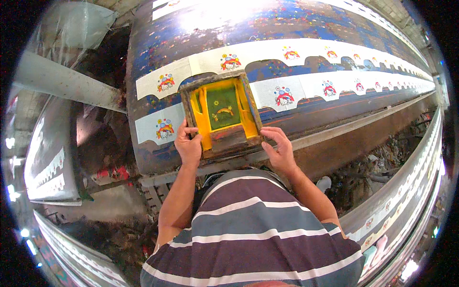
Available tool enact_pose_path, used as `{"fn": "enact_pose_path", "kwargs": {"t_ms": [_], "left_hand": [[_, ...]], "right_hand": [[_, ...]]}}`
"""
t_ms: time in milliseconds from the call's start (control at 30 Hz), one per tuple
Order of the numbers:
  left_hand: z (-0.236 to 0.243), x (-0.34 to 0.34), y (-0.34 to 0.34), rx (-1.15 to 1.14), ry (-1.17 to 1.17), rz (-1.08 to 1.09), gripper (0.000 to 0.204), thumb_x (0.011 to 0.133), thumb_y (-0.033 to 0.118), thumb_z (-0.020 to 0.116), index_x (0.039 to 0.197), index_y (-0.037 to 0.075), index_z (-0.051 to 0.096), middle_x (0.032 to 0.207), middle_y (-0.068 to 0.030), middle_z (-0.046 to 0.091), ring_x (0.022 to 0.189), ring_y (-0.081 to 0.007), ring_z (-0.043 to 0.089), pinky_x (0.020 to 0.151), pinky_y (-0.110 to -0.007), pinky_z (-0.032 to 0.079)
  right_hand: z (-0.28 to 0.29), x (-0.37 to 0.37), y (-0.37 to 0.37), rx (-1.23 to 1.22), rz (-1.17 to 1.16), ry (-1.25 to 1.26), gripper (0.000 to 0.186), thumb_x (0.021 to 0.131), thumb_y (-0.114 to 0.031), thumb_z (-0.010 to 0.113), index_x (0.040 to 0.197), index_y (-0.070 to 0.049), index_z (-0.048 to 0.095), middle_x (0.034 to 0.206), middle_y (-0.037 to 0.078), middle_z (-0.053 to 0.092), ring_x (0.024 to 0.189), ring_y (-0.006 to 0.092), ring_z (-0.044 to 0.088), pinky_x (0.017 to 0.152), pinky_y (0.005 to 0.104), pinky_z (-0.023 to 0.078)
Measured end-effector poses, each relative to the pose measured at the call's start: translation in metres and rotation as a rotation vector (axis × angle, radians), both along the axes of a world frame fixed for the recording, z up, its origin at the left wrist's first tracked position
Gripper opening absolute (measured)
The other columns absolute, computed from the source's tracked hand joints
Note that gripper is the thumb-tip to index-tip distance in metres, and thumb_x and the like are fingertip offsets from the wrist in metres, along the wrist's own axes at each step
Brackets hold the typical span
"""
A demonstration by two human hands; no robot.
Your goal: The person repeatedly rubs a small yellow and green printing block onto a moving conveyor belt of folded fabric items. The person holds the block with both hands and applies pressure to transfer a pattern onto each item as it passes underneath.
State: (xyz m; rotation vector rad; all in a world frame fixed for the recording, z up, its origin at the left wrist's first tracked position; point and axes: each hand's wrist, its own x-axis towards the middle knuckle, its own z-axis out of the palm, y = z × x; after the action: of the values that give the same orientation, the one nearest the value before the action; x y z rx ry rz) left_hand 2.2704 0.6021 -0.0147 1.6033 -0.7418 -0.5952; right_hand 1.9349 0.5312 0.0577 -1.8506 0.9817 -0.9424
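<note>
A wooden screen-printing frame (253,103) lies near the table's front edge, over the nearer row of white fabric pieces. Thick yellow ink (249,126) coats both sides of its greenish mesh (223,98), where a small rainbow-and-flower pattern shows. My left hand (189,145) grips the frame's lower left side, thumb and fingers bent around the wood. At the lower right corner, my right hand (281,149) pinches the frame's edge between fingers and thumb. Left of the frame, a white fabric piece (146,130) carries a colourful cartoon print; another printed piece (308,88) continues the row rightward.
A farther row of printed fabric pieces (196,64) runs along the ink-spotted table (165,160). A metal rail (330,135) follows its front edge. A thick pale post (71,79) stands at left. Another long table (397,205) with prints lies behind me on the right.
</note>
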Motion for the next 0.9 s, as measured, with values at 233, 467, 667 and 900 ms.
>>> {"fn": "enact_pose_path", "kwargs": {"t_ms": [233, 467, 667, 900], "left_hand": [[0.001, 0.003, 0.002, -0.042, 0.179, -0.016, 0.026, 0.081, -0.020, 0.076, 0.098, -0.001, 0.072, 0.179, -0.0276, 0.048, 0.159, -0.0317, 0.055, 0.126, -0.041, 0.046], [0.007, 0.003, 0.004, 0.094, 0.169, -0.002, 0.024, 0.082, -0.019, 0.077, 0.096, -0.001, 0.070, 0.179, -0.0248, 0.050, 0.140, -0.0222, 0.068, 0.106, -0.034, 0.055], [-0.001, 0.003, 0.004, -0.006, -0.059, -0.040, 0.021, 0.083, -0.015, 0.078, 0.091, 0.002, 0.069, 0.177, -0.0237, 0.052, 0.117, -0.0132, 0.071, 0.088, -0.028, 0.056], [0.008, -0.004, 0.005, 0.093, 0.051, -0.027, 0.018, 0.083, -0.010, 0.081, 0.090, 0.002, 0.070, 0.171, -0.0265, 0.056, 0.154, -0.0320, 0.059, 0.127, -0.042, 0.045]], "right_hand": [[0.017, 0.009, -0.002, -0.239, 0.098, 0.069, 0.038, 0.091, 0.001, 0.084, 0.127, -0.006, 0.079, 0.130, 0.017, 0.076, 0.123, 0.0397, 0.073, 0.107, 0.0508, 0.060], [0.029, 0.047, -0.003, -0.434, 0.355, 0.310, 0.041, 0.089, -0.015, 0.088, 0.129, -0.013, 0.080, 0.137, 0.011, 0.072, 0.133, 0.0362, 0.068, 0.113, 0.0505, 0.056], [0.034, 0.078, -0.014, -0.518, 0.403, 0.465, 0.044, 0.093, -0.016, 0.075, 0.136, -0.009, 0.075, 0.131, 0.012, 0.071, 0.127, 0.0353, 0.068, 0.106, 0.0508, 0.056], [0.051, 0.102, -0.032, -0.422, 0.454, 0.610, 0.048, 0.091, -0.013, 0.074, 0.138, -0.007, 0.075, 0.129, 0.013, 0.073, 0.124, 0.0369, 0.068, 0.109, 0.0506, 0.055]]}}
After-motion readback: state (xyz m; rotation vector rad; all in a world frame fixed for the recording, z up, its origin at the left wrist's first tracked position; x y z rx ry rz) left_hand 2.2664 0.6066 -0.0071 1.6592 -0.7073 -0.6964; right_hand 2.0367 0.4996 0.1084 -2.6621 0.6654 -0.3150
